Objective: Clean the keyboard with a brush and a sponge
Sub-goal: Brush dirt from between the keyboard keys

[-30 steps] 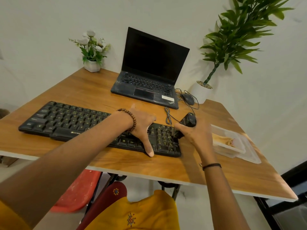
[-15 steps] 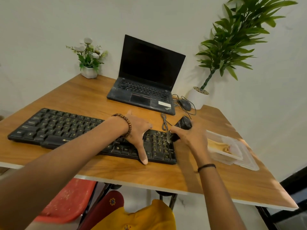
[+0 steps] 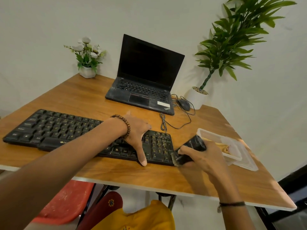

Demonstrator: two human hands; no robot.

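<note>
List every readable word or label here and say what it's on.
"ThinkPad": laptop, front right corner.
"Ctrl": a keyboard key.
"ZE": keyboard front edge, the rest hidden.
Unreadable: other key legends, the laptop's white sticker, the brush print.

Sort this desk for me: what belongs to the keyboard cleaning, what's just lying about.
Job: keyboard; brush in right hand; left hand on keyboard; yellow pad, likely the sponge, in plastic container.
Lying about: laptop, mouse, flower pot, tall plant.

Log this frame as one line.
phase: brush step | left hand: rests on keyboard | right hand: grips brush, bristles at keyboard's right front corner
</note>
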